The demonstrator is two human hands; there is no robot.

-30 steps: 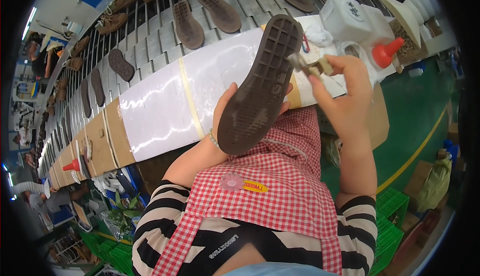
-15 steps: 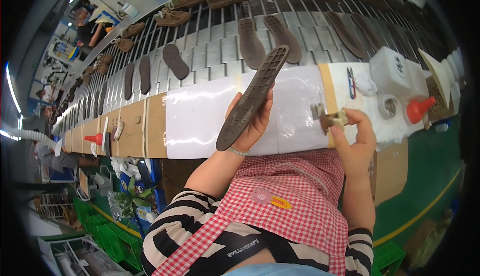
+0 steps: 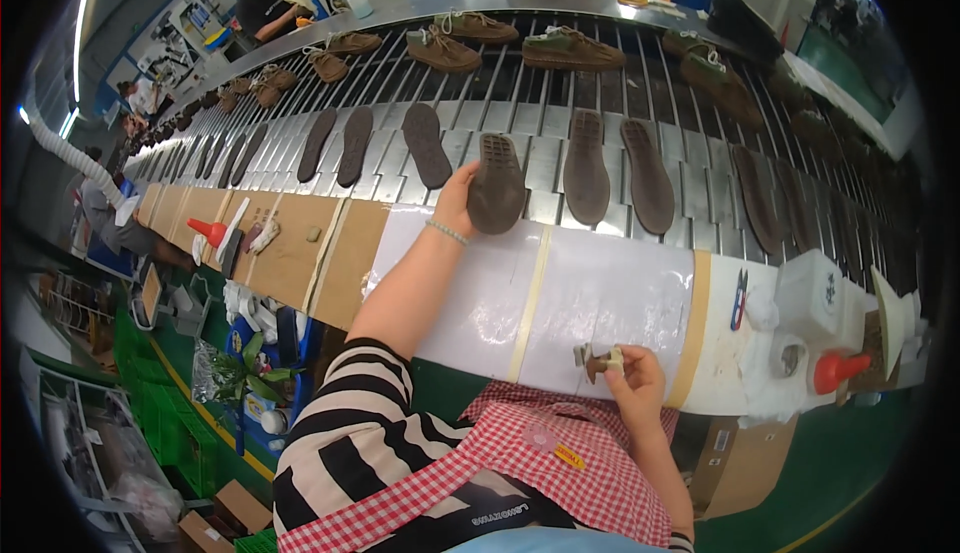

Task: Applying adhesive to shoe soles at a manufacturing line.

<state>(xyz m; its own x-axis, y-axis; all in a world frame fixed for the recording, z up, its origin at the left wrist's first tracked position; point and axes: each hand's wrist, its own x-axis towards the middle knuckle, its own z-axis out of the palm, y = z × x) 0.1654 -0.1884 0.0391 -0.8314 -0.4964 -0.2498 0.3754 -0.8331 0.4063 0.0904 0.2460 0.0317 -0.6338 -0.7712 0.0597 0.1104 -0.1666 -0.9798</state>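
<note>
1. Left hand (image 3: 458,203) stretched forward, closed on the dark brown sole (image 3: 497,184), now laid tread-up on the slatted conveyor (image 3: 600,93) instead of raised near the chest.
2. Right hand (image 3: 632,381) lowered to the white worktop (image 3: 600,293), pinching a small brush (image 3: 600,362); brushing on this sole probably finished.

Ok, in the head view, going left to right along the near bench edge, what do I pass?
Red cone → left hand on a dark sole → right hand holding a small brush → blue scissors → white box → red-capped bottle.
</note>
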